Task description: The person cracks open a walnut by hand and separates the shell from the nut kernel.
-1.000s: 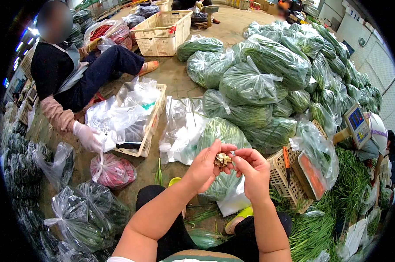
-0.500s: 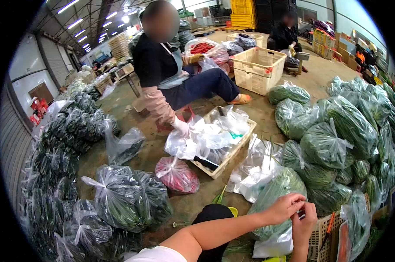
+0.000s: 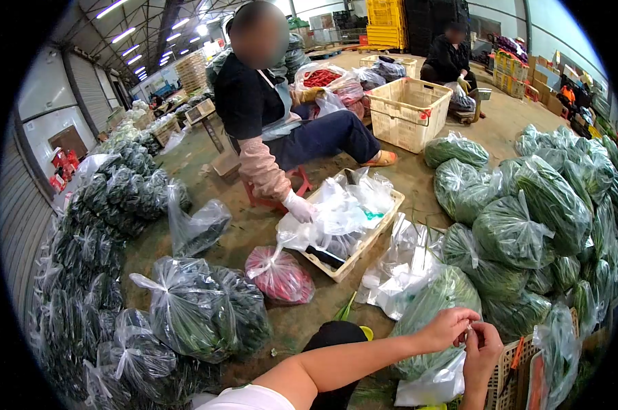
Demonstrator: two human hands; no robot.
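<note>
Head view: my left hand (image 3: 451, 328) and my right hand (image 3: 483, 347) meet low on the right, fingers curled in and fingertips drawn together. Between them shows a small pale bit (image 3: 469, 329) (so tiny and blurred that I can't say what it is). My fingertips are gathered around it, but I cannot tell which hand actually pinches it, or whether more lies hidden in my left hand.

Just beyond my hands, on the floor, lies a clear bag of long greens (image 3: 435, 304), with white plastic sheeting (image 3: 399, 270) beside it on the far side. To the right of my right hand stands a tan slatted crate (image 3: 506, 362), with an orange-handled tool (image 3: 517, 353) upright against it. Past that, the big heap of bagged greens (image 3: 528, 219) rises at the right.

Across from me sits a co-worker (image 3: 244, 102) on a low red stool (image 3: 299, 181), their gloved hand (image 3: 299, 206) touching the plastic bags (image 3: 340, 205) in a shallow cream crate (image 3: 364, 256). A knotted bag with something pinkish red (image 3: 279, 275) rests on the floor next to that crate, and nearer to me, on the left, sits a large tied bag of dark greens (image 3: 196, 314). Farther back, a taller cream crate (image 3: 408, 119) stands beyond the co-worker's foot.
</note>
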